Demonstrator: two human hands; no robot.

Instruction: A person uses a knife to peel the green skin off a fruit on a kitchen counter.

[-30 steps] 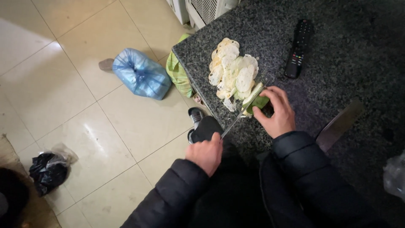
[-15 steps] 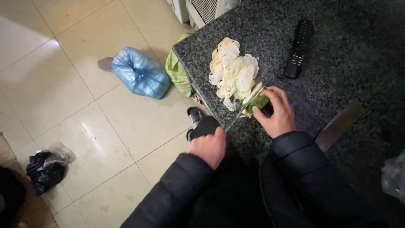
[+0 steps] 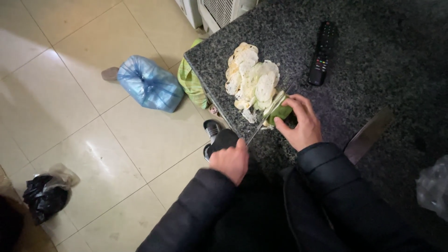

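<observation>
The left hand (image 3: 229, 161) is gripping the knife (image 3: 267, 116), fingers wrapped around its handle, while the right hand (image 3: 301, 122) is pinching the green vegetable (image 3: 280, 112) on the counter (image 3: 373, 60) beside the slices (image 3: 252, 81), a tied blue bag (image 3: 149, 84) lying below, contents hidden.

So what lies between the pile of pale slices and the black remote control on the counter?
Nothing: in the head view, only bare speckled dark granite counter separates the pale slice pile from the black remote control.

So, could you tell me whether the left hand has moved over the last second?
No, barely: the left hand with the knife stays at the counter edge, equally far from the slice pile.
</observation>
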